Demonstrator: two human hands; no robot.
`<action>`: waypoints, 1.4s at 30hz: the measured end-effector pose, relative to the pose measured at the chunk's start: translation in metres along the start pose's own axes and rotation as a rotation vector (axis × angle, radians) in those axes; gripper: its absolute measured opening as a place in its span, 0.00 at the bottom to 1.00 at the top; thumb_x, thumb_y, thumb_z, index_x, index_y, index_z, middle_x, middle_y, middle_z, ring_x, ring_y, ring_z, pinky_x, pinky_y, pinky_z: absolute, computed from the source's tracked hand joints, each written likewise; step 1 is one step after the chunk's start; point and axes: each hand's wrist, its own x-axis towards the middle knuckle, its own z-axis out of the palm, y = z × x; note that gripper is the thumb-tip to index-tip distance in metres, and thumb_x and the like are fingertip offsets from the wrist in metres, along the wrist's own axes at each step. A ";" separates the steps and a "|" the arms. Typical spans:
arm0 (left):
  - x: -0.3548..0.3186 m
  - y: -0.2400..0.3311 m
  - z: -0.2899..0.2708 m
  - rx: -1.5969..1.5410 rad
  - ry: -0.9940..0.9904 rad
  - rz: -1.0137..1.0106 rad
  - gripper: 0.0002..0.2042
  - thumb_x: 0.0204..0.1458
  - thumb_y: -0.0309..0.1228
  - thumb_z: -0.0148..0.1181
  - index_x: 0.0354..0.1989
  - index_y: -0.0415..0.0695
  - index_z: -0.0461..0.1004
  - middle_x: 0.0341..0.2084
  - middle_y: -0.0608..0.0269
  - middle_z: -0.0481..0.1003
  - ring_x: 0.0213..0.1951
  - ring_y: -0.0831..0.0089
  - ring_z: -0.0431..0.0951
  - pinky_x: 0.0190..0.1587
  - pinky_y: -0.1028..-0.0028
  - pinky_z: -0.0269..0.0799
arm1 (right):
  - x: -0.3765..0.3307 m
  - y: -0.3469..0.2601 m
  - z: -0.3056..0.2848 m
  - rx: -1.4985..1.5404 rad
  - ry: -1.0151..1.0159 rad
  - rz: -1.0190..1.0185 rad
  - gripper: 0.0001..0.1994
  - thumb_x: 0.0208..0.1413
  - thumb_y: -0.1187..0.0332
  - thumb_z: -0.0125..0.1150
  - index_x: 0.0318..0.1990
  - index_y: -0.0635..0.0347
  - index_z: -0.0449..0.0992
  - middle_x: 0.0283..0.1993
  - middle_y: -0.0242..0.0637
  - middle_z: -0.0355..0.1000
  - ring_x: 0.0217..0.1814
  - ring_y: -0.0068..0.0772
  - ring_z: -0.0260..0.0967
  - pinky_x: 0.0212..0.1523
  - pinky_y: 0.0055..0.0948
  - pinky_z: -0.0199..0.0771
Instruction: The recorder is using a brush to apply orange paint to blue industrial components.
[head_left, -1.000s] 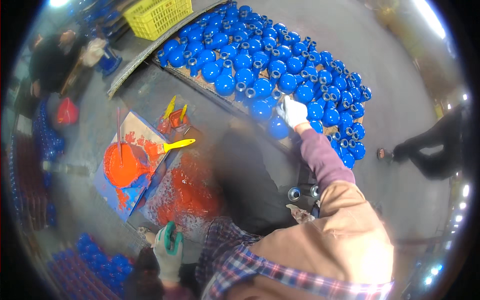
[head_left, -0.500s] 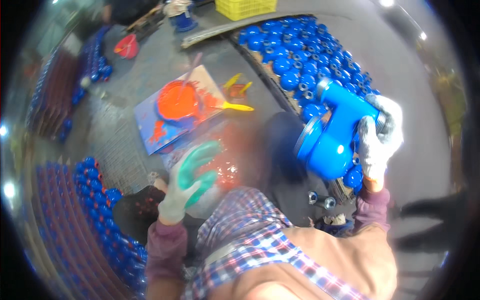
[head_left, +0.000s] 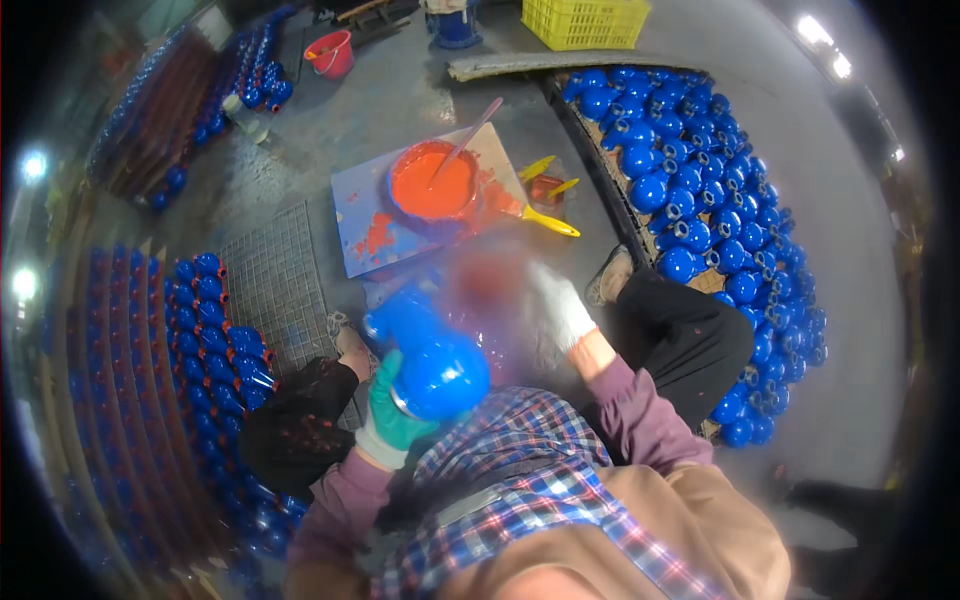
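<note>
A glossy blue valve body hangs low in front of my lap, tilted. Its round lower part rests in my left hand, gloved in white and green, with the fingers wrapped round its left side. To the right of the valve body is my right hand in a white glove, blurred, its fingertips too smeared to read. Beyond the hands, a bowl of orange paint with a stick in it stands on a paint-smeared board. A yellow-handled brush lies at the board's right edge.
Rows of blue valve bodies cover a pallet at the right. Stacked layers of blue parts with red ends stand at the left beside a wire grid. Further off are a red bucket and a yellow crate.
The blue valve body has gone from my right hand at the right pallet to my left hand in front of me. My right hand has let go and moved left. The view has shifted.
</note>
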 end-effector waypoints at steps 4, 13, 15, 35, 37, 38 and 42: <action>-0.003 0.026 -0.015 -0.211 -0.051 -0.002 0.45 0.46 0.61 0.64 0.69 0.54 0.53 0.64 0.48 0.60 0.61 0.38 0.64 0.43 0.36 0.76 | 0.080 0.051 -0.051 0.444 0.313 0.026 0.03 0.64 0.66 0.56 0.43 0.50 0.71 0.33 0.25 0.73 0.17 0.15 0.63 0.16 0.15 0.66; -0.007 0.021 -0.037 -0.302 -0.090 0.051 0.42 0.49 0.58 0.63 0.69 0.55 0.53 0.65 0.48 0.59 0.61 0.37 0.64 0.41 0.43 0.78 | 0.127 0.025 -0.047 -0.322 0.466 -0.381 0.12 0.56 0.72 0.64 0.47 0.61 0.76 0.40 0.35 0.76 0.34 0.20 0.71 0.34 0.21 0.72; -0.003 0.019 -0.030 -0.306 -0.011 -0.013 0.41 0.49 0.59 0.62 0.68 0.54 0.55 0.63 0.47 0.61 0.58 0.36 0.67 0.39 0.46 0.79 | 0.133 0.009 -0.049 -0.588 0.468 -0.576 0.13 0.56 0.71 0.64 0.46 0.67 0.76 0.41 0.37 0.76 0.40 0.26 0.72 0.44 0.28 0.73; -0.027 0.007 -0.059 0.479 0.396 0.356 0.27 0.58 0.37 0.60 0.65 0.55 0.58 0.53 0.57 0.70 0.41 0.58 0.80 0.22 0.62 0.77 | 0.147 -0.057 0.048 -1.281 0.016 -0.657 0.17 0.55 0.54 0.64 0.40 0.59 0.75 0.36 0.46 0.75 0.40 0.50 0.74 0.40 0.41 0.72; -0.038 0.013 -0.042 0.577 0.419 0.374 0.29 0.55 0.35 0.62 0.65 0.49 0.58 0.51 0.59 0.70 0.42 0.64 0.78 0.31 0.65 0.77 | 0.136 -0.064 0.044 -1.137 0.022 -0.601 0.16 0.56 0.57 0.64 0.42 0.62 0.76 0.36 0.45 0.76 0.40 0.47 0.75 0.41 0.38 0.73; -0.040 0.017 -0.030 0.683 0.431 0.387 0.31 0.53 0.32 0.64 0.64 0.42 0.57 0.48 0.61 0.71 0.42 0.69 0.77 0.39 0.69 0.77 | 0.132 -0.063 0.037 -1.040 0.046 -0.569 0.16 0.56 0.58 0.64 0.42 0.62 0.76 0.36 0.45 0.77 0.40 0.43 0.76 0.42 0.36 0.73; -0.026 0.046 0.010 1.563 0.324 0.751 0.40 0.41 0.35 0.74 0.64 0.41 0.59 0.52 0.54 0.68 0.49 0.61 0.74 0.50 0.64 0.74 | 0.115 -0.067 -0.003 -0.688 0.160 -0.390 0.15 0.59 0.60 0.62 0.44 0.65 0.77 0.34 0.34 0.77 0.35 0.26 0.74 0.36 0.24 0.72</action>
